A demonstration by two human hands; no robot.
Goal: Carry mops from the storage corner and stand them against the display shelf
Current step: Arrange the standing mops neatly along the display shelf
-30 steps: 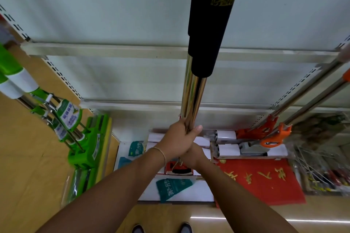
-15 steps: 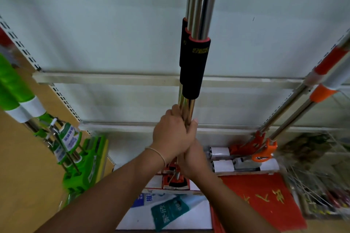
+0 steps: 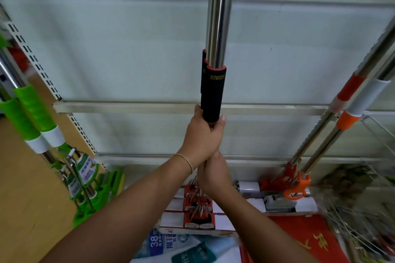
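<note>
- Since the earlier frame the left hand (image 3: 204, 136) has slid up the mops (image 3: 220, 28); its fingers now wrap the lower end of the black foam grips (image 3: 212, 92), where before they held bare steel below
- The right hand (image 3: 214, 174) stays clenched round the poles just beneath; both forearms reach forward
- The mops stand upright before the display shelf (image 3: 128, 108); their red heads (image 3: 198, 209) sit at its base, between green mops (image 3: 34, 113) and orange mops (image 3: 350, 117)
</note>
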